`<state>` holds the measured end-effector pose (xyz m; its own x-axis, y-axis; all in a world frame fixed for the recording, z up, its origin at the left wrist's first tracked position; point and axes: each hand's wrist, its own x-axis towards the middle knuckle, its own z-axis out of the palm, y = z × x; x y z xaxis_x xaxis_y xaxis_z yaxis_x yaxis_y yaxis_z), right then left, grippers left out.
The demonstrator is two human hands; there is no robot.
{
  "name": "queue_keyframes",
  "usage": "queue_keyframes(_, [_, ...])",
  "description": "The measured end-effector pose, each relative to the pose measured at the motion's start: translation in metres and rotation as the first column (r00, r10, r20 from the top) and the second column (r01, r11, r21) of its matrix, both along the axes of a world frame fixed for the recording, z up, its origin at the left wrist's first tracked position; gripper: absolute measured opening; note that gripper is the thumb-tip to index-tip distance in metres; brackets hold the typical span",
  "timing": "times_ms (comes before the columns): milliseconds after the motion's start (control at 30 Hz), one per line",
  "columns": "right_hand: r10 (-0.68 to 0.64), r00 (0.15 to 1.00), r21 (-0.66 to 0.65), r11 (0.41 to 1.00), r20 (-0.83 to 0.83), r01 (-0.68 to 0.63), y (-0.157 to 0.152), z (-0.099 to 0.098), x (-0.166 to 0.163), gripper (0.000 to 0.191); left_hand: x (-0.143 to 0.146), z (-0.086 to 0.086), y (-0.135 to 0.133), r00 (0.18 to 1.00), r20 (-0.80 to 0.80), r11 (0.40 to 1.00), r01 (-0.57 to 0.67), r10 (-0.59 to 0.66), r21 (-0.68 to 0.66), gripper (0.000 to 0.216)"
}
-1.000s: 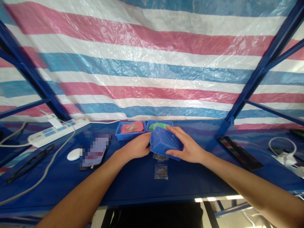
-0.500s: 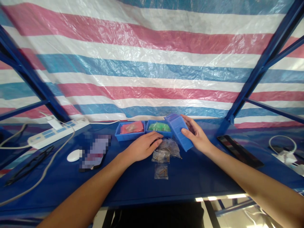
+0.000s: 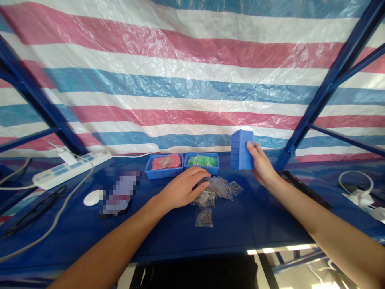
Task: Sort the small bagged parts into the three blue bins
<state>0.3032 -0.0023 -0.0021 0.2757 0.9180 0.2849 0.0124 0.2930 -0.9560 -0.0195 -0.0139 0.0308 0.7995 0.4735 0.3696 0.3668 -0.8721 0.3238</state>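
Note:
My right hand (image 3: 261,161) grips a blue plastic bin (image 3: 242,150), held tilted on end above the back of the table. The inside of that bin is turned out of sight. Stretched out over the left edge of a pile of small clear bags (image 3: 219,186) is my left hand (image 3: 185,186), its fingers extended and holding nothing visible. Thin brass-coloured pieces like screws show inside the bags. One separate bag (image 3: 203,217) lies in front of the pile. Behind my left hand stand a blue bin with red packets (image 3: 167,161) and a blue bin with green packets (image 3: 202,160).
On the left lie a white power strip (image 3: 72,168), a cable, black glasses (image 3: 36,210), a white oval object (image 3: 94,197) and a blurred phone (image 3: 122,192). To the right are a dark flat device (image 3: 309,190) and a white charger (image 3: 357,198). A striped sheet hangs behind.
My right hand has lifted the blue bin and turned it more upright, moving right and away from the bags. The pile now spreads farther right. My left hand has barely shifted.

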Motion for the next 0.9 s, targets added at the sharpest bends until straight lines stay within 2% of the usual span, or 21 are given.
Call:
queue_keyframes(133, [-0.061,0.997,-0.055,0.997,-0.040,0.058,0.008,-0.003,0.009,0.099,-0.002,-0.002,0.003,1.000,0.016,0.999,-0.025,0.025,0.038,0.035])
queue_keyframes(333, [0.018,0.999,-0.077,0.997,-0.030,-0.020,0.011,-0.006,0.016,0.133,-0.006,-0.006,0.012,0.992,0.055,0.988,-0.115,0.109,0.105,0.032])
queue_keyframes(400, [0.001,1.000,-0.092,0.996,0.008,0.000,0.012,-0.006,0.021,0.138,-0.006,-0.008,0.014,0.988,0.065,0.981,-0.150,0.143,0.123,0.031])
queue_keyframes(500, [-0.074,0.986,-0.066,0.994,0.150,0.085,0.015,-0.009,0.035,0.124,-0.008,-0.011,0.017,0.975,0.064,0.960,-0.222,0.214,0.170,0.029])
queue_keyframes(667, [-0.103,0.918,0.019,0.994,0.383,0.103,0.023,-0.014,0.061,0.088,-0.014,-0.012,0.024,0.938,0.032,0.905,-0.343,0.346,0.252,0.028])
queue_keyframes(800, [-0.089,0.732,0.036,0.995,0.676,0.088,0.028,-0.014,0.067,0.049,-0.019,-0.014,0.031,0.917,0.014,0.871,-0.384,0.399,0.307,0.034])
queue_keyframes(900, [-0.156,0.615,0.125,0.988,0.773,0.094,0.023,-0.010,0.058,0.040,-0.022,-0.016,0.037,0.926,0.015,0.878,-0.362,0.376,0.313,0.029])
